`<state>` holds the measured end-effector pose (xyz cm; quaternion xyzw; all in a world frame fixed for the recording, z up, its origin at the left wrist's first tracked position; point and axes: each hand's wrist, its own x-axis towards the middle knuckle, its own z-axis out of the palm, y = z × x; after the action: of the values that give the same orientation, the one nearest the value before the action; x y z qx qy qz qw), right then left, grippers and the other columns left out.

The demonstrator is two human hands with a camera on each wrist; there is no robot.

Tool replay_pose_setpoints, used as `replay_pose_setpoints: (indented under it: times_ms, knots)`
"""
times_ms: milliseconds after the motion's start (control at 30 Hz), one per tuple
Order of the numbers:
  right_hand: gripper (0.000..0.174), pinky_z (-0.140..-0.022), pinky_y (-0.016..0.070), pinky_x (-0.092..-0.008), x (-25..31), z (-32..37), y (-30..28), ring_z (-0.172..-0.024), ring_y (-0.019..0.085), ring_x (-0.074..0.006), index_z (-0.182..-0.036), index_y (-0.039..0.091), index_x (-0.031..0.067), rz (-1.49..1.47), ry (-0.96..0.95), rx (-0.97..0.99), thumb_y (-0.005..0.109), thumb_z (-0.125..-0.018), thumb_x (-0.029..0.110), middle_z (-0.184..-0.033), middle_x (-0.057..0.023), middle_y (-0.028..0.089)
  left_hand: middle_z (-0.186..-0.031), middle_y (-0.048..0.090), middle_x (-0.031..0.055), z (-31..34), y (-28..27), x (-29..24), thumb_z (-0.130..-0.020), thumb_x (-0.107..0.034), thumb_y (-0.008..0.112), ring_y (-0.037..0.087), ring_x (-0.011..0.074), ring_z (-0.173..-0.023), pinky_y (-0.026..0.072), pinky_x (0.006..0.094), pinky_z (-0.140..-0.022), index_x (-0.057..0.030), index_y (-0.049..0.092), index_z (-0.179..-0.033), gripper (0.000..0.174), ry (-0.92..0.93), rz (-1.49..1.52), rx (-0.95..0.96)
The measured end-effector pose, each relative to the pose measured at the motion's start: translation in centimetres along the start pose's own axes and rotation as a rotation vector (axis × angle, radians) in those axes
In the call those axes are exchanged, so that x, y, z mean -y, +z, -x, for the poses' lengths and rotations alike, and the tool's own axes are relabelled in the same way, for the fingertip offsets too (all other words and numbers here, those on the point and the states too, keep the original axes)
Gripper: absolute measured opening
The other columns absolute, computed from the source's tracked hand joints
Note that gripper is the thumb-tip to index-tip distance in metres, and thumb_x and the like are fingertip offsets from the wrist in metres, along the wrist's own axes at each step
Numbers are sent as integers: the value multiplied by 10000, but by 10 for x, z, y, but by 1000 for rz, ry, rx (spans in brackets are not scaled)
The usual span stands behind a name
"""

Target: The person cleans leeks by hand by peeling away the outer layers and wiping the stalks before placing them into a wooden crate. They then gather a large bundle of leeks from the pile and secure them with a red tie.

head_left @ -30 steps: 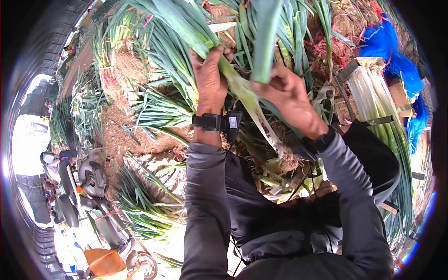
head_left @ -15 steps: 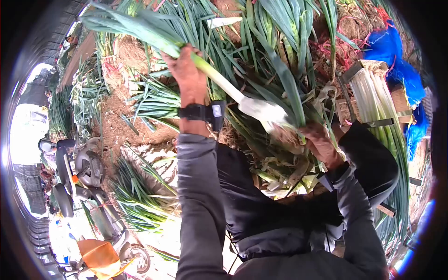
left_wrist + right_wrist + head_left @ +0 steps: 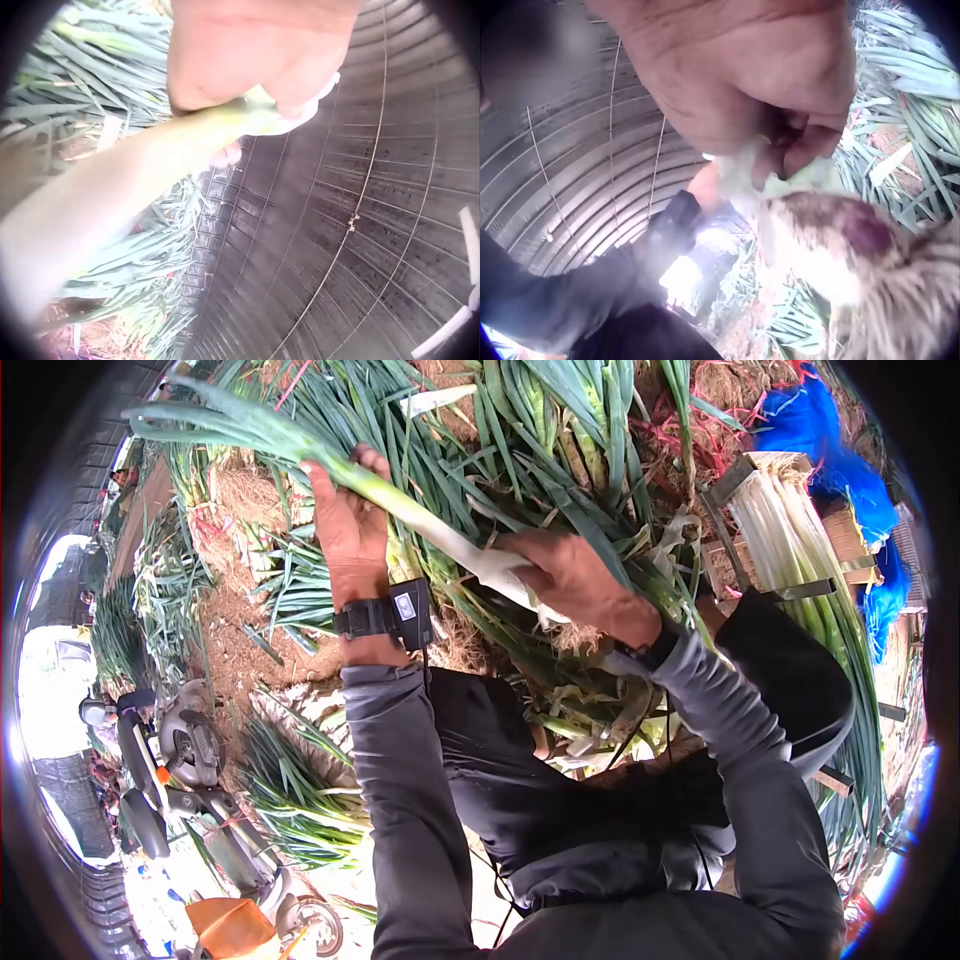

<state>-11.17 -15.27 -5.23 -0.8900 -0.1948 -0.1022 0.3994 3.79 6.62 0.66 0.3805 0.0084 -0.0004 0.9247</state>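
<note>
A long leek (image 3: pixel 430 525) slants across in front of the person, green leaves at upper left and white shank toward the right. My left hand (image 3: pixel 350 525) grips it where the green turns pale; the left wrist view shows the fingers curled round the stalk (image 3: pixel 142 165). Over the white lower end is my right hand (image 3: pixel 590 585). In the right wrist view its thumb and fingers pinch a pale, torn outer layer (image 3: pixel 742 180) just above the muddy root end (image 3: pixel 817 217). Shaggy roots (image 3: pixel 900 315) hang below that hand.
Heaps of leeks (image 3: pixel 560 410) lie ahead. A wooden rack (image 3: pixel 740 475) at right holds several leeks with white shanks, beside blue netting (image 3: pixel 800 420). Peeled scraps (image 3: pixel 600 720) lie near the legs. More leeks (image 3: pixel 290 780) and a motorbike (image 3: pixel 190 750) are at left.
The left hand has moved left with the leek. The right hand dropped to the root end with a green leaf, then came back up onto the white shank, where the outer layer is now pinched.
</note>
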Motion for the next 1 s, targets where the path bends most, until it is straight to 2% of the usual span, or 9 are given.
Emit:
replay_pose_setpoints:
  times_ms: [100,200,400,500,700,767,800,900,1000]
  knots:
    - [167,-700,559,-423,7,-19,-6,-769,702,-338,-1089,648,69,-153,1,116,616,-936,127,-941,-151,706,-962,597,131,-26,-32,10,-993,-586,544,563,197,-782,536,327,-695,-21,485,-1169,595,-211,151,118]
    - [323,-700,591,-422,20,3,-8,-772,722,-321,-1177,636,20,134,43,323,680,-858,32,-986,-172,719,-910,553,93,-39,-56,16,-1007,-625,471,499,174,-731,478,299,-653,32,500,-1112,666,-205,154,39]
    - [394,-638,577,-421,44,105,-63,-729,704,-349,-1175,627,-14,140,-36,54,696,-787,-27,-953,-200,704,-842,541,96,-49,-85,17,-1012,-636,442,506,172,-664,449,291,-558,-32,434,-1151,620,-140,212,-106]
    - [408,-610,567,-426,79,133,-88,-716,700,-348,-1162,595,-13,155,50,144,675,-763,-49,-951,-183,695,-844,512,79,-44,-79,32,-979,-651,512,508,170,-704,462,301,-609,-10,469,-1053,646,-98,23,-202]
    - [438,-641,580,-433,113,183,-113,-743,699,-386,-1169,583,-30,151,170,179,708,-750,-41,-992,-192,691,-859,521,99,-21,-34,44,-981,-553,590,531,195,-685,480,311,-580,-45,412,-1164,568,-135,17,-157]
    - [419,-668,592,-424,121,216,-132,-775,711,-386,-1152,599,-27,153,146,195,711,-748,-35,-1022,-215,694,-828,577,128,-34,-48,39,-953,-523,675,603,223,-656,510,368,-588,-58,469,-1147,544,-47,-103,-346]
    - [347,-666,582,-416,123,238,-146,-755,720,-344,-1115,626,-20,162,221,142,703,-777,-26,-978,-197,704,-871,600,121,-42,-85,30,-953,-516,685,631,216,-679,531,345,-599,-41,532,-1191,552,174,-176,-192]
    - [193,-672,499,-294,118,258,-168,-721,634,-114,-1090,696,-40,-51,801,-138,636,-980,106,-806,-42,687,-1038,633,108,-66,-121,-2,-981,-562,616,642,237,-807,557,387,-676,-47,547,-1334,627,175,-184,-493]
    - [322,-693,487,-267,80,189,-146,-785,607,-77,-1202,682,-23,-333,779,-378,618,-1035,244,-954,-30,715,-877,575,66,-58,-89,3,-965,-581,629,599,211,-709,521,383,-627,-112,504,-1327,605,311,-175,-373]
